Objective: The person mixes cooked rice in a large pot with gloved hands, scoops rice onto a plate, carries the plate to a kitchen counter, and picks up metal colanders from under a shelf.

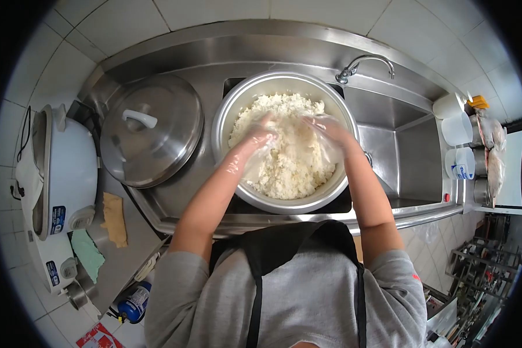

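A wide metal pot (pixel 224 116) holds a heap of white, crumbly food (pixel 290 177), which looks like cooked rice or curds. Both my hands are inside the pot, in loose clear plastic gloves. On the left of the heap is my left hand (pixel 262 134), its fingers pointing inward against the food. My right hand (pixel 326 129) faces it from the other side, fingers stretched toward the middle. Between them a blurred, whitish mass of the food is gathered by both hands. Some fingertips are smeared or covered by food and plastic.
Left of the pot lies a big round metal lid (pixel 168 136) with a white handle. A sink (pixel 417 145) with a curved tap (pixel 368 61) is on the right. White plastic containers (pixel 457 129) stand beyond it. A pale appliance (pixel 72 168) and cloths (pixel 115 219) are far left.
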`<move>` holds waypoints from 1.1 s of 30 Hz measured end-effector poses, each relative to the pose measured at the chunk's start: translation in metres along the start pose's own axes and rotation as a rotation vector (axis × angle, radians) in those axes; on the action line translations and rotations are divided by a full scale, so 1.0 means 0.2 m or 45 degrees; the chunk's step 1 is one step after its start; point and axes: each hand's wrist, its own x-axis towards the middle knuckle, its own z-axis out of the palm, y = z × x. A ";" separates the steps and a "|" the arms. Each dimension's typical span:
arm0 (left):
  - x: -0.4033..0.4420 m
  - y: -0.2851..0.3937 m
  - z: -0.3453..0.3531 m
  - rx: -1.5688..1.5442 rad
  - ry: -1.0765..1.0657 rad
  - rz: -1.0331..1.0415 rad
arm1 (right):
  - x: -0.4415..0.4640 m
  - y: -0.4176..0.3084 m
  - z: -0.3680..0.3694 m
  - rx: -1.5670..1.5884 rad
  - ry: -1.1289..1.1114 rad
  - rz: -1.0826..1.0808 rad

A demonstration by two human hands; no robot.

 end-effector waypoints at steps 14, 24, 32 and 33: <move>0.22 -0.51 -0.16 0.095 0.102 -0.698 | 0.31 0.49 0.17 0.826 0.529 0.471; 0.49 -0.24 -0.12 0.027 0.065 -0.605 | 0.53 0.74 0.21 0.801 0.030 0.204; 0.43 -0.05 -0.03 -0.099 0.034 -0.538 | 0.52 0.71 0.27 0.905 -0.048 -0.083; 0.41 -0.02 -0.02 -0.112 0.030 -0.531 | 0.51 0.68 0.28 0.901 -0.030 -0.103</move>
